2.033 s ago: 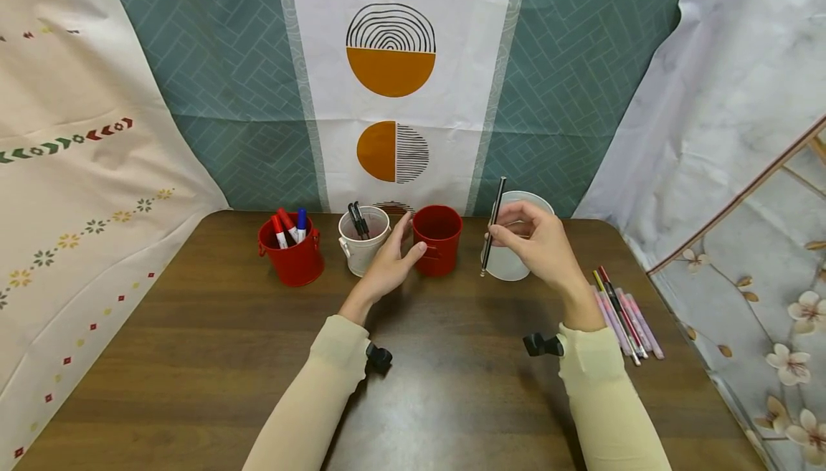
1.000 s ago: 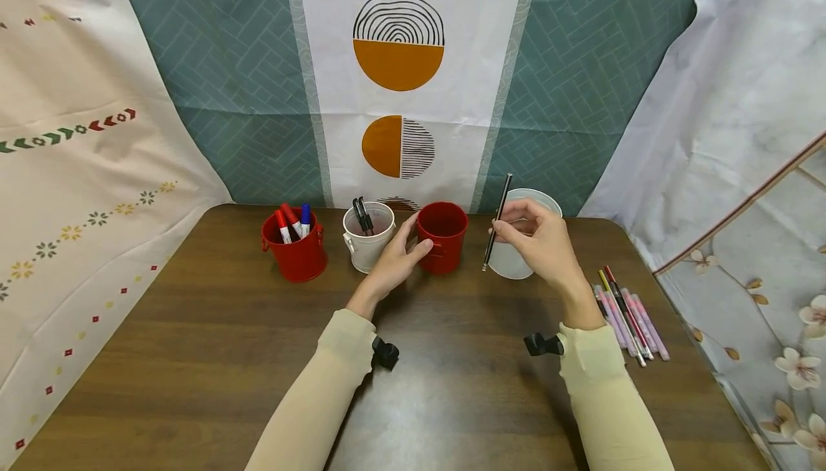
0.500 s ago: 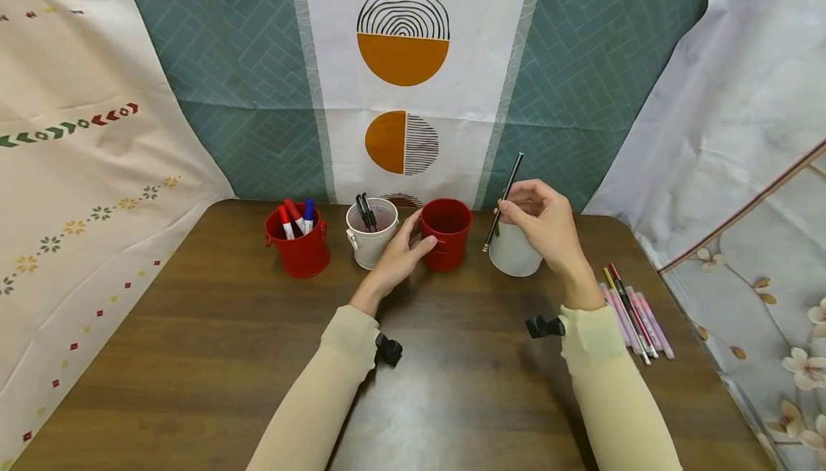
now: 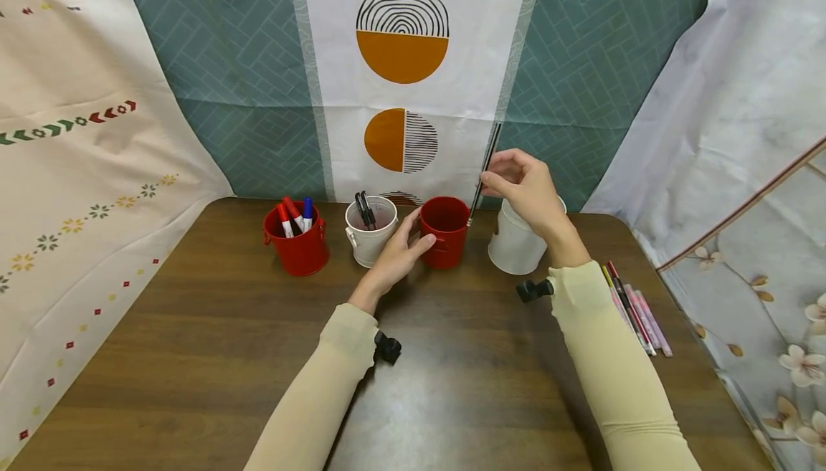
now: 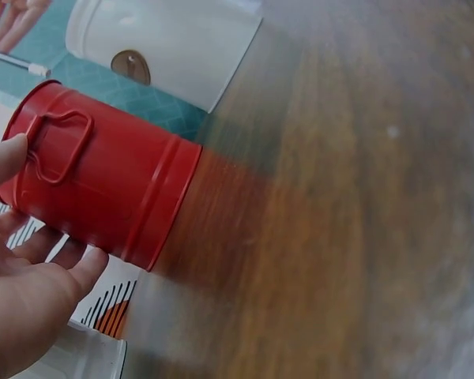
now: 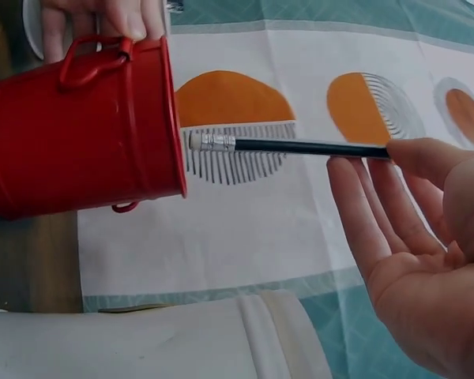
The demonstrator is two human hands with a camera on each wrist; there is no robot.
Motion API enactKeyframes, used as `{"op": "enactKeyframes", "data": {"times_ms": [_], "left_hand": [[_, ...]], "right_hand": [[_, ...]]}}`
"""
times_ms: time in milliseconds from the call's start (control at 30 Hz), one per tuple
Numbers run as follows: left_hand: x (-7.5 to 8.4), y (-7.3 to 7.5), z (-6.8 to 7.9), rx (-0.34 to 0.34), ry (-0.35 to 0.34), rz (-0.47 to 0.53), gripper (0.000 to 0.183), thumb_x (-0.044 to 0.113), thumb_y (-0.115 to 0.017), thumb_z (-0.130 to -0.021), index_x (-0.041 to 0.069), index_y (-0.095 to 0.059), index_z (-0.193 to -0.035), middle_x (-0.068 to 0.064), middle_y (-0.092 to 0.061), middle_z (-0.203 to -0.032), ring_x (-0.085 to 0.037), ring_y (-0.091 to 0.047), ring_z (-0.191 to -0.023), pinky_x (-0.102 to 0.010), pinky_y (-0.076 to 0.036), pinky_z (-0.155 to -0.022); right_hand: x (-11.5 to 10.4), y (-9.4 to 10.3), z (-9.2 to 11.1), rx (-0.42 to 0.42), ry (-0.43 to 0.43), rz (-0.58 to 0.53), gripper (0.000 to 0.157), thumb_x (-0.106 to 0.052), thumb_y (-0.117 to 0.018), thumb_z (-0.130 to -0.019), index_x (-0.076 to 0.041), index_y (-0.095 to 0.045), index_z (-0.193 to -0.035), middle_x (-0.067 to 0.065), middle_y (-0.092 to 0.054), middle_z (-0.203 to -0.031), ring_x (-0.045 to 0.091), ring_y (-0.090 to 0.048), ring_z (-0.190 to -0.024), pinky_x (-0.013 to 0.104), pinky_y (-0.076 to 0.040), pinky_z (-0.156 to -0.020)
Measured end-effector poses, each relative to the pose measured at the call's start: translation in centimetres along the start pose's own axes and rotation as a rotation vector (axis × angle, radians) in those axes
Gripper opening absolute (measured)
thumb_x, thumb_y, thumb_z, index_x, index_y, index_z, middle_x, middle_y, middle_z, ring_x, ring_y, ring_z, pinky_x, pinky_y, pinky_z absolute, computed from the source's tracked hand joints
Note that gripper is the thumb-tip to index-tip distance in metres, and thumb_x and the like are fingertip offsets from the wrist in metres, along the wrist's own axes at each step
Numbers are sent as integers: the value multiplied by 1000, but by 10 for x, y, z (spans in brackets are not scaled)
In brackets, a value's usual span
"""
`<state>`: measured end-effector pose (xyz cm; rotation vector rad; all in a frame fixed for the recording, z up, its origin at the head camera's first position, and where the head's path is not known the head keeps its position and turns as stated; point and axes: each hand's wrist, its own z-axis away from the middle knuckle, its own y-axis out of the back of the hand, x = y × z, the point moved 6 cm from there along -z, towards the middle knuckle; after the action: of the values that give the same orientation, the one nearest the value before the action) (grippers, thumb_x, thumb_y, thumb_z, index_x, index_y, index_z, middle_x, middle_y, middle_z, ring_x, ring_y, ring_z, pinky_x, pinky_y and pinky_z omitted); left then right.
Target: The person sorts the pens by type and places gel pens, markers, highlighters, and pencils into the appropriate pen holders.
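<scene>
The right hand (image 4: 525, 188) pinches a black pencil (image 4: 484, 173) between thumb and fingertips, nearly upright, eraser end down. That end hangs just above the rim of the middle red bucket (image 4: 444, 231), at about the 2 o'clock edge of its mouth; the right wrist view shows the eraser tip (image 6: 201, 142) level with the rim and not yet inside. Two seconds ago the pencil was held lower, in front of the white cup (image 4: 516, 245) at the bucket's 3 o'clock. Since then the hand has lifted it and carried it toward 9 o'clock, leaving the cup behind and closing on the red bucket. That points to the red bucket as the pencil's destination, with lowering and letting go judged the next step.

The left hand (image 4: 400, 252) has kept its place throughout, thumb and fingers curved round the red bucket's near left wall by its small handle (image 5: 59, 146), steadying it on the brown table (image 4: 193, 356).

At the bucket's 9 o'clock, just beside it, stands a white bucket (image 4: 369, 238) with black pens, and further toward 9 o'clock a second red bucket (image 4: 297, 245) with red and blue markers. A row of pink and red pens (image 4: 635, 313) lies on the table near its right edge, about 4 o'clock from the white cup.
</scene>
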<state>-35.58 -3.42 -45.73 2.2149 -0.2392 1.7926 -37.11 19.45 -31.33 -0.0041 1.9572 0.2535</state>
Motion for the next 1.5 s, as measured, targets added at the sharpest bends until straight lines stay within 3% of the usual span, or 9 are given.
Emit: {"op": "enactKeyframes", "data": {"times_ms": [200, 500, 633, 700, 867, 1000, 1200, 1333, 1500], "left_hand": [[-1, -1, -1, -4, 8, 2, 70, 18, -63, -108, 18, -28, -169, -5, -35, -170, -25, -34, -157, -40, -30, -129], [-4, 1, -1, 1, 17, -5, 69, 20, -63, -108, 20, -29, -168, -4, -36, -169, -23, -35, -157, -39, -30, -128], [-5, 2, -1, 1, 25, -5, 69, 21, -63, -108, 21, -29, -168, -2, -36, -169, -22, -35, -157, -38, -30, -128], [-6, 2, 0, 1, 27, -5, 69, 22, -64, -108, 21, -29, -168, -2, -37, -169, -23, -35, -157, -38, -30, -128], [-9, 1, 0, 1, 20, -1, 70, 22, -64, -107, 21, -29, -168, -4, -36, -170, -25, -35, -157, -41, -31, -128], [-9, 1, 0, 6, 16, 0, 71, 23, -65, -107, 20, -29, -168, -5, -35, -171, -27, -35, -157, -43, -31, -128], [-8, 2, -1, 7, 14, -1, 72, 23, -66, -106, 19, -30, -168, -5, -36, -170, -27, -37, -156, -43, -32, -128], [-6, 2, -1, 2, 7, 4, 72, 22, -66, -107, 19, -30, -168, -5, -36, -170, -27, -37, -156, -43, -31, -128], [-3, 1, -1, -1, 4, 4, 71, 20, -66, -107, 20, -30, -168, -3, -35, -171, -25, -36, -156, -39, -31, -128]], "right_hand": [[7, -9, -13, -96, -34, -36, 21, -5, -76, -98, -1, -67, -117, 9, -76, -105, 20, -78, -89, 35, -65, -85], [20, -22, -20, -154, -108, -60, 20, -3, -75, -98, -1, -67, -117, 6, -74, -104, 20, -77, -90, 34, -65, -84], [25, -29, -20, -178, -143, -48, 25, -3, -74, -98, 3, -64, -120, 7, -73, -105, 25, -76, -92, 37, -65, -86], [27, -33, -20, -187, -162, -32, 28, -4, -75, -99, 4, -63, -123, 7, -72, -106, 27, -76, -94, 43, -64, -90], [35, -41, -16, -196, -204, -15, 30, -2, -74, -98, 5, -62, -125, 9, -72, -107, 23, -76, -93, 52, -60, -94], [39, -43, -15, -183, -204, 25, 33, -1, -73, -99, 5, -62, -129, 19, -71, -113, 27, -76, -96, 49, -61, -93], [25, -36, -12, -127, -116, 179, 33, -5, -72, -100, 1, -65, -131, 28, -69, -123, 41, -74, -103, 38, -65, -88], [9, -23, -5, -114, -75, 259, 30, -11, -74, -100, -5, -69, -129, 22, -72, -121, 33, -76, -101, 26, -63, -85], [-12, 3, 14, -129, -48, 397, 24, -17, -76, -100, -10, -72, -123, 12, -76, -116, 22, -76, -99, 21, -59, -84]]}}
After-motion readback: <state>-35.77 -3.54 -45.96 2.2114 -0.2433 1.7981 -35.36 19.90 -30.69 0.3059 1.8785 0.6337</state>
